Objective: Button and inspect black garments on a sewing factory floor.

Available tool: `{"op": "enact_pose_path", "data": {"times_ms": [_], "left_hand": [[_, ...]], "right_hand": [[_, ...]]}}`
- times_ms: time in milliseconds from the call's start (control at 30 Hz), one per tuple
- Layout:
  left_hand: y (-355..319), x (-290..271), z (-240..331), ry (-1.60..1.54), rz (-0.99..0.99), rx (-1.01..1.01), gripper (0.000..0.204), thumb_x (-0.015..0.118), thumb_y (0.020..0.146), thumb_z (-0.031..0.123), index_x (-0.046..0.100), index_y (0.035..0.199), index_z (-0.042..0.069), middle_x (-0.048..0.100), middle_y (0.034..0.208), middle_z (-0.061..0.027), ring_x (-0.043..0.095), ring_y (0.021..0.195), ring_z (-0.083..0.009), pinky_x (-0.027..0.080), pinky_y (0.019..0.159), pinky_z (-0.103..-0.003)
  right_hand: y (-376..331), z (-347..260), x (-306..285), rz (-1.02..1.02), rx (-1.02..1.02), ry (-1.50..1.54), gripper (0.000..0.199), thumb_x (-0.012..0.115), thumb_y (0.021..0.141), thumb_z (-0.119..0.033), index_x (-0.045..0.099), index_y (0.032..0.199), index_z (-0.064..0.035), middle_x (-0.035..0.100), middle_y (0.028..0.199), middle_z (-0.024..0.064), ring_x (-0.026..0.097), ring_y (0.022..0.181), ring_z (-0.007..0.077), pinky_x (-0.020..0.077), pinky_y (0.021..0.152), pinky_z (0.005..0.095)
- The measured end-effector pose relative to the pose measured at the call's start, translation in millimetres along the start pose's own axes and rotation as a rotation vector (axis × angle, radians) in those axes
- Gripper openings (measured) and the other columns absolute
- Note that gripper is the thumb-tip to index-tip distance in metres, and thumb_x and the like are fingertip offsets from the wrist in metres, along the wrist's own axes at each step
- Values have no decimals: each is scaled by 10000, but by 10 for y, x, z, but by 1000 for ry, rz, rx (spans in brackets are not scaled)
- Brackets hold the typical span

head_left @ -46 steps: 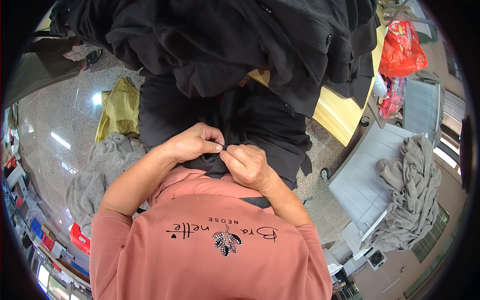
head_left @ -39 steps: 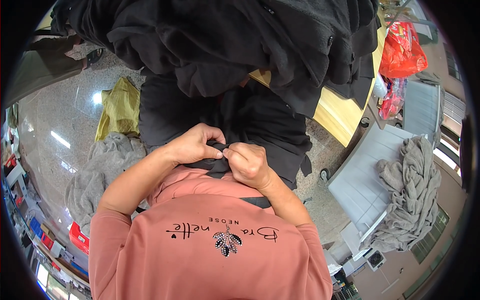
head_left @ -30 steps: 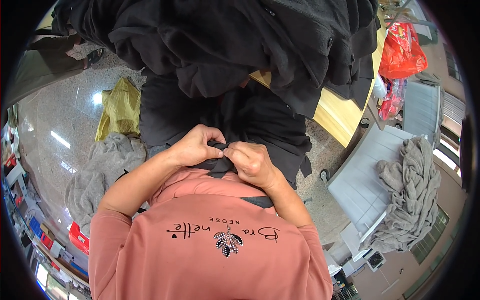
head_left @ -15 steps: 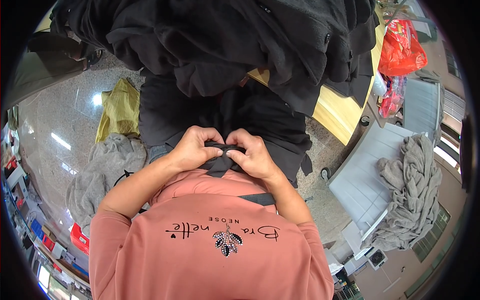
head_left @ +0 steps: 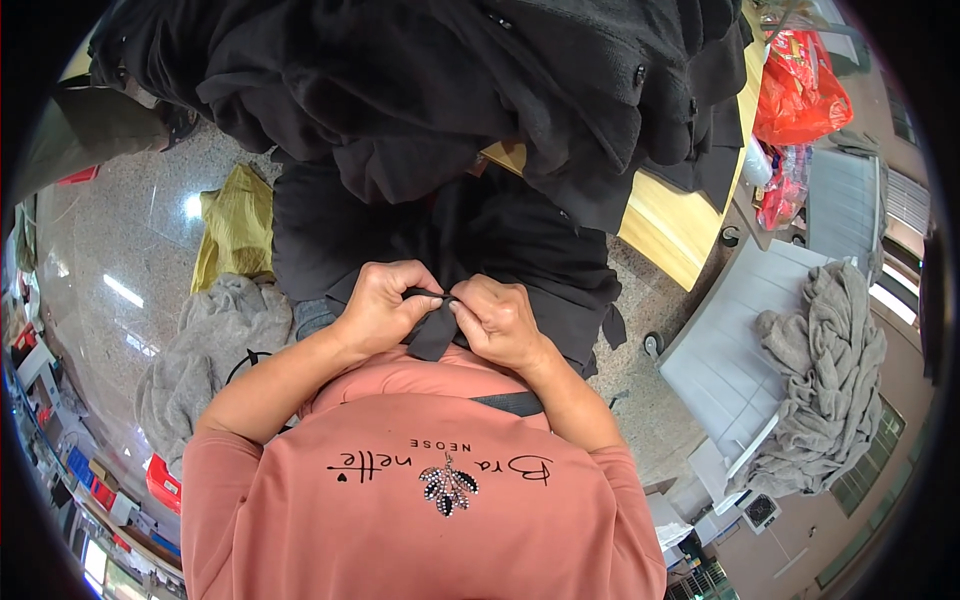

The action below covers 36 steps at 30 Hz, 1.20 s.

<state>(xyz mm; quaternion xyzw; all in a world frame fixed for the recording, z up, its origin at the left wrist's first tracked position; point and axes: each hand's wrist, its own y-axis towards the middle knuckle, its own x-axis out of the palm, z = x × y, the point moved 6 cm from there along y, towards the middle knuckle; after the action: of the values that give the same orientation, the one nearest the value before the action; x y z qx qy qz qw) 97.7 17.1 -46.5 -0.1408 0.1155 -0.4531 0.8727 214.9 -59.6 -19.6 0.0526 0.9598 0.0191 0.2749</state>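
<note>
In my lap lies a black garment point(head_left: 540, 225), spread over my legs. My left hand point(head_left: 388, 305) pinches a black fabric strip point(head_left: 432, 335) between thumb and fingers. Right beside it, my right hand point(head_left: 497, 318) is closed on the same strip, the two thumb tips almost meeting. One flat end of the strip hangs down over my pink shirt. What lies inside the curled fingers is hidden.
A heap of black garments point(head_left: 400, 90) covers the wooden table point(head_left: 675, 230) ahead. Grey knitted fabric point(head_left: 225, 330) and a yellow sack point(head_left: 237, 220) lie at left. To the right, more grey fabric point(head_left: 830, 370) rests on a pale wheeled surface point(head_left: 730, 330), near a red plastic bag point(head_left: 800, 95).
The bunched strip between my hands has been drawn out into a thin fold. My left fingers have shifted slightly, and the strip's hanging end sits a little lower.
</note>
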Motion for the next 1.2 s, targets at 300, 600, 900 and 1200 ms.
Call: {"op": "enact_pose_path", "data": {"times_ms": [300,600,900,1200], "left_hand": [[38,110,478,418,304,613,156,587,597,-65,564,736,1,589,684,-126,570,605,-302,467,562,-350],[45,45,568,160,293,539,174,537,682,-109,525,818,-1,579,759,-132,577,639,-226,461,585,-286],[-379,892,1920,-360,-529,938,165,602,663,-29,518,802,2,510,726,-111,561,656,-284,476,569,-356],[-973,1944,2053,-541,-1238,766,137,537,710,-19,407,755,-21,491,714,-172,529,657,-377,409,561,-438]], "right_hand": [[-21,-127,-154,289,-94,-176,111,641,634,24,570,712,-6,517,592,88,512,442,244,401,406,326],[-111,-340,-511,546,-201,-3,202,658,620,57,598,810,25,605,660,127,596,579,275,481,528,342],[-749,429,-185,251,350,-209,485,627,814,-244,532,1236,-25,508,1230,191,470,1152,321,367,982,407],[-2884,522,-1594,988,1097,-946,702,631,818,-296,346,1374,22,413,1384,216,398,1282,316,241,1091,364]]}}
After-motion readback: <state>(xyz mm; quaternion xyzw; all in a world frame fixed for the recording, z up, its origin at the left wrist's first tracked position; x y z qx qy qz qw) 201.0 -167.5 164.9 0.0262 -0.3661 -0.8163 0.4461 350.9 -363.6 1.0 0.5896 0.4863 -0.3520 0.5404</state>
